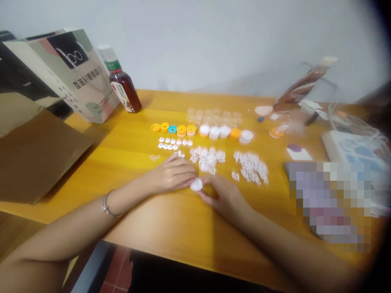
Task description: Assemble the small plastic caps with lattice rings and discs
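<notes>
Small round white plastic disc is above the near-middle part of the yellow-brown wooden desk, between the two hands. Flat face is turned up toward the camera; outline reads round, so no clear long axis, and fine detail is blurred.

Right hand: thumb and forefinger closed on the disc's right and near edge. Left hand: fingers together, tips at the disc's left edge; thumb hidden, can't tell if it's clamped. Disc sits right of the left hand's fingertips, left of the right palm.

Beyond the hands: loose pile of white openwork plastic pieces, a second pile of similar white pieces to its right, two short rows of small white round parts.

Containers: row of yellow, blue and white round caps, some showing hollow insides. Behind them, clear plastic cups, contents too blurred to tell. Clear bottle with a green-and-white neck, dark red-brown liquid inside, stands rear left by a printed paper bag. Open brown cardboard box, far left, inside hidden.
</notes>
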Demonstrator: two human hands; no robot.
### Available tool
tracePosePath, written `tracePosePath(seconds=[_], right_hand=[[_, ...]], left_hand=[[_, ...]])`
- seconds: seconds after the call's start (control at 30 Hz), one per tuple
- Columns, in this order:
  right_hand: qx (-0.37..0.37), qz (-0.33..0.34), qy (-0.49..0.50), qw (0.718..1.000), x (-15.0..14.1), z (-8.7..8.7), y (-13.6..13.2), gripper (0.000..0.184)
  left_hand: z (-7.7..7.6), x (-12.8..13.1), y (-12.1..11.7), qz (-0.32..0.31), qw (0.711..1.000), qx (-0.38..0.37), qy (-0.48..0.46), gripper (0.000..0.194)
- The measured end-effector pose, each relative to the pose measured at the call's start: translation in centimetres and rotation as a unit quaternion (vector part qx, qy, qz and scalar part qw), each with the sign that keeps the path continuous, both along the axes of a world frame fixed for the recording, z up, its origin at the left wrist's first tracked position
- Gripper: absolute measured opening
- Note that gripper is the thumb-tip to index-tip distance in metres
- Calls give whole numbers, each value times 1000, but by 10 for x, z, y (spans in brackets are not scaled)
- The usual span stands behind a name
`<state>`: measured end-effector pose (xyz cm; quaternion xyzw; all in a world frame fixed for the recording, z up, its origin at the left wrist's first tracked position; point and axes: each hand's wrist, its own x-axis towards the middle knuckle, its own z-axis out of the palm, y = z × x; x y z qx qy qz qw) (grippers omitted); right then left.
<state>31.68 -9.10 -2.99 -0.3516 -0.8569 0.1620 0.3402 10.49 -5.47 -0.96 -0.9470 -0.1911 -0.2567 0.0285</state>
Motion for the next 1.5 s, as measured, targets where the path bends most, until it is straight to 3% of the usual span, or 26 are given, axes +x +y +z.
tracePosePath(seconds=[0.23,0.5,1.0,1.23,1.5], right_hand=[[-4,-2,0,1000,0,0,-1,14],[17,-6,-4,1000,0,-1,0,13],[46,-4,-1,999,-1,0,0,17],[73,21,18,997,-2,2,1,10],[48,23,21,998,0,2,1,9]], left_hand=[[0,-1,0,-12,999,8,47,12],[5,-2,-1,-10,997,-49,57,15],[2,-3,-6,0,997,2,76,17],[1,-1,-7,6,998,-17,59,18],[2,-6,-5,4,999,-18,26,19]])
